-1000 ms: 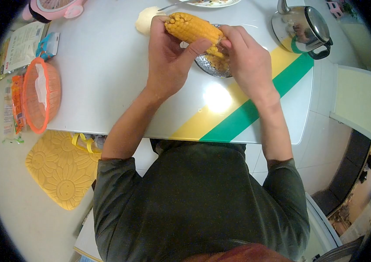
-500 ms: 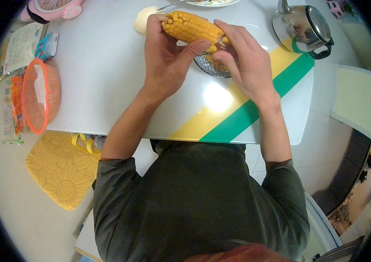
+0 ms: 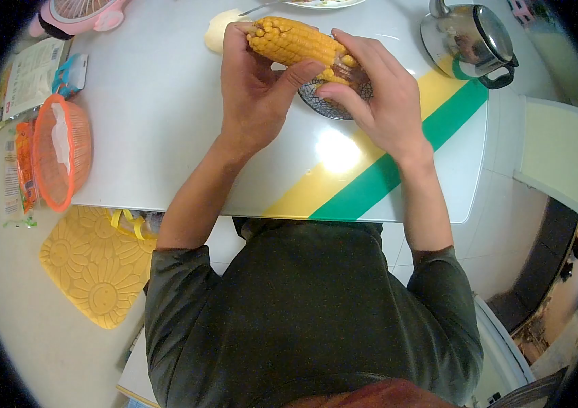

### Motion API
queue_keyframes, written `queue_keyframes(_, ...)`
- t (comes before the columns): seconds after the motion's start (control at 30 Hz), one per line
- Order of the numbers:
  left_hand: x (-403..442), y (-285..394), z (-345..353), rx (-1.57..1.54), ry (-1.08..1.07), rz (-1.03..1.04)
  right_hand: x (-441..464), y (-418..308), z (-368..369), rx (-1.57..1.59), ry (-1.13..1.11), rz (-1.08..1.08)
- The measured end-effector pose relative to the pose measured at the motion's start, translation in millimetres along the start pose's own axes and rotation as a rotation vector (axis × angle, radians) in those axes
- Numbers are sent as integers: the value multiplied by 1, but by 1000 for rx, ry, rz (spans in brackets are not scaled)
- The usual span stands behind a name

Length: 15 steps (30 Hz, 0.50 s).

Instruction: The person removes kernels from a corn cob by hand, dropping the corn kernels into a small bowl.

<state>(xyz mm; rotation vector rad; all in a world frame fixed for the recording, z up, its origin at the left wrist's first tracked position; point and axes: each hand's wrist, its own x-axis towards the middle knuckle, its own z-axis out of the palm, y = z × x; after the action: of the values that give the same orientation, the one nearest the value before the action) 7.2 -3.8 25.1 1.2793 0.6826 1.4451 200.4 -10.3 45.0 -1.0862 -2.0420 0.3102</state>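
Observation:
Both hands hold a yellow corn cob (image 3: 292, 42) above the table. My left hand (image 3: 253, 92) is wrapped round its left end, with the thumb lying along the lower side. My right hand (image 3: 385, 92) grips the right end, where some kernels are gone and bare cob shows. Its thumb points at the kernels beside the bare patch. Beneath the cob stands a small dark-patterned bowl (image 3: 321, 104), partly hidden by the right hand. What lies in the bowl is mostly covered.
A pale round thing (image 3: 219, 30) sits behind my left hand, near a plate (image 3: 329, 3) at the far edge. At right stands a glass-and-metal kettle (image 3: 462, 44). An orange basket (image 3: 81, 146) and several packets (image 3: 34, 78) line the left side, with a pink fan (image 3: 92, 15) behind.
My right thumb has shifted slightly left along the cob, and more of the bare patch shows. The whole view has moved a little.

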Motion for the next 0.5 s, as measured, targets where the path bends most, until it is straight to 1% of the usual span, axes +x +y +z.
queue_keyframes(0.1, -3, 3, 3, -5, -6, -28, 0, -1, 3, -5, 18, 16)
queue_keyframes(0.3, -2, -2, 1, 6, -31, 19, -1, 0, 4, -28, 6, 37)
queue_keyframes(0.5, -2, -1, 1, -5, -18, -4, 0, -1, 4, -57, -3, 50)
